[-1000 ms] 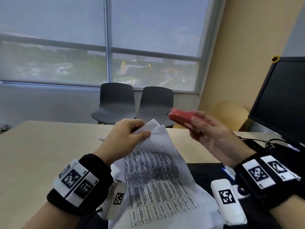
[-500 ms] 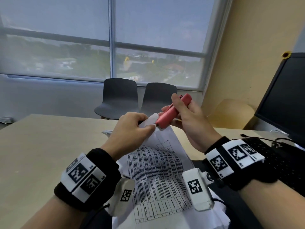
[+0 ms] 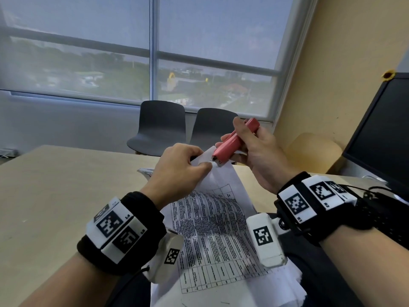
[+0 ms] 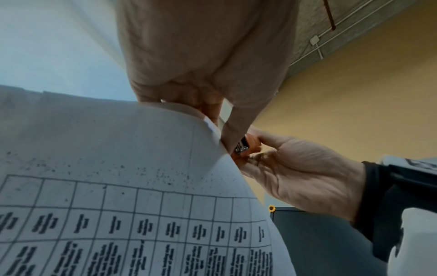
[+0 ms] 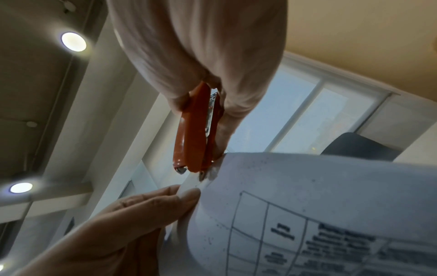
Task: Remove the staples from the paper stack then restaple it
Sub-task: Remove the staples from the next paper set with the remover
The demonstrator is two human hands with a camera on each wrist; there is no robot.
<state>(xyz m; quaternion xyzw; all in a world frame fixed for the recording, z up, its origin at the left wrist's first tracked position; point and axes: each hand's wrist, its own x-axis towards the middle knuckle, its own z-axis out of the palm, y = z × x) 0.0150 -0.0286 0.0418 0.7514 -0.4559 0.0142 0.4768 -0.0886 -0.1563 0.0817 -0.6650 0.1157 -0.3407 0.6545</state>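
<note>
A stack of printed paper point(image 3: 212, 220) with a table on it hangs over my lap, its top corner lifted. My left hand point(image 3: 179, 171) pinches that corner between thumb and fingers. My right hand point(image 3: 254, 151) grips a small red stapler point(image 3: 234, 140), tilted nose-down, its metal front end touching the corner right beside my left thumb. In the left wrist view the stapler point(image 4: 246, 147) nose meets the paper point(image 4: 118, 177) edge. The right wrist view shows the stapler point(image 5: 196, 130) mouth on the paper point(image 5: 307, 196) corner, next to my left hand's fingertips point(image 5: 189, 194).
A beige table point(image 3: 66, 196) stretches ahead and left. Two dark chairs point(image 3: 161, 129) stand behind it under the window. A black monitor point(image 3: 380, 134) and cables are at the right. Another folded paper point(image 3: 146, 171) lies on the table behind my left hand.
My right hand swung the stapler from level and apart down to the paper corner, nose-first. The left hand has kept its pinch and raised the corner slightly.
</note>
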